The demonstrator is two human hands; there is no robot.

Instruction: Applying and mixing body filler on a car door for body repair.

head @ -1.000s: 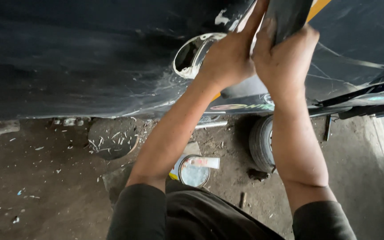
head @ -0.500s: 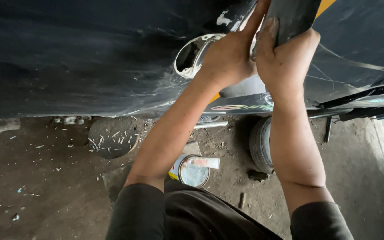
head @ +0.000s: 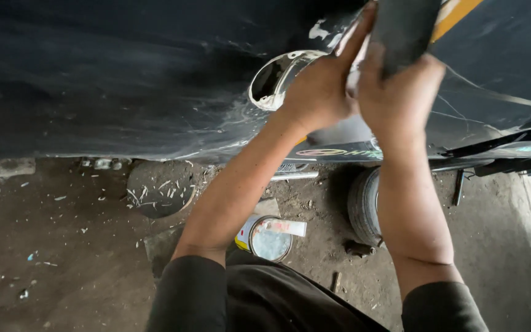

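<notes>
Both my hands are raised against a black car body panel [head: 124, 92]. My right hand [head: 401, 92] grips a dark flat sheet [head: 407, 27], like a sanding sheet, pressed on the panel at the top. My left hand [head: 324, 92] lies beside it, fingers stretched up along the sheet's left edge and touching it. Just left of my hands is a round opening [head: 275, 80] in the panel with pale, scuffed edges. An orange stripe [head: 456, 15] shows beside the sheet.
On the dirty concrete floor below stand an open tin can [head: 270, 241] with a flat tool across it, a small wheel [head: 364, 206], a round dark lid [head: 158, 190] with white shavings and a metal rod [head: 293, 176]. Dark trim pieces [head: 499, 163] run at right.
My hands and the sheet have shifted slightly up and to the right along the panel. Nothing on the floor has moved.
</notes>
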